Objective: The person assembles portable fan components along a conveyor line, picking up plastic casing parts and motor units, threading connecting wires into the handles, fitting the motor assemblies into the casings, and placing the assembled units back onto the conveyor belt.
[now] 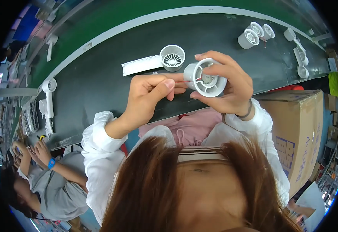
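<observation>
My right hand is wrapped round a white plastic cylindrical fan housing, its open end tilted toward me. Inside it, spokes surround a small motor, partly covered by my fingers. A thin red wire, with a darker one beside it, leads out from the housing to the left. My left hand pinches that wire between thumb and forefinger, close to the housing wall. Just beyond my hands, a white handheld fan shell lies on the dark bench, with a round slotted grille and a flat handle pointing left.
Several white fan housings stand at the back right, with white shell parts farther right. More fan shells lie on the left. A cardboard box stands at right. A co-worker's hands are at lower left.
</observation>
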Motion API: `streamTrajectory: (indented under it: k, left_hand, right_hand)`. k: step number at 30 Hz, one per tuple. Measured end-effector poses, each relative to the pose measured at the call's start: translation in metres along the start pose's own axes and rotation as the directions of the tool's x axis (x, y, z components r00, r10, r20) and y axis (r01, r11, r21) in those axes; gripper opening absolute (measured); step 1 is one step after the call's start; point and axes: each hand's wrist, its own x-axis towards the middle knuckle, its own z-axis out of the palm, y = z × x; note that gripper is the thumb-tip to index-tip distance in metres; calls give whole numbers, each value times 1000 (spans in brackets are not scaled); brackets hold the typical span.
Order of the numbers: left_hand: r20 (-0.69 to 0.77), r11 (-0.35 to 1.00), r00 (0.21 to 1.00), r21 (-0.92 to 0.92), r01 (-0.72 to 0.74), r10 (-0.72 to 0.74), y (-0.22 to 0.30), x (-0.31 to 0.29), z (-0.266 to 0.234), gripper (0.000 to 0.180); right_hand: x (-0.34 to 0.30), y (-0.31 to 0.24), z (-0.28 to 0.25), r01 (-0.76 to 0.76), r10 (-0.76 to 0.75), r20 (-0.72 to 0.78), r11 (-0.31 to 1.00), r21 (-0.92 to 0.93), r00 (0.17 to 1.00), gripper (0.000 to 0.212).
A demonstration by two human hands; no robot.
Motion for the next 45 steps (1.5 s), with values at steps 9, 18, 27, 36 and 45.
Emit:
streamTrajectory:
  k: [9, 18, 27, 36, 45]
  left_hand:
    - [-190, 986, 981, -152, -71, 41, -5, -10, 15, 32]
    - [-246, 559, 862, 828, -52, 443, -17, -1, 12, 13]
    - [62, 9, 797, 996, -84, 601, -19, 11, -47, 40]
    - [116, 22, 901, 990, -138, 417, -36, 17, -73, 37]
    - [98, 147, 887, 972, -182, 451, -46, 18, -56, 27]
  right_hand:
    - [5, 8, 3, 48, -49, 13, 997, 59, 999, 45]
    - [11, 15, 12, 74, -72, 54, 997, -28, 996, 40]
    - [44, 29, 1, -31, 139, 244, 916, -400, 960, 29]
    - [63, 36, 24, -1, 193, 358, 880, -474, 913, 22]
    - [78, 34, 40, -30, 260, 487, 902, -430, 834, 25]
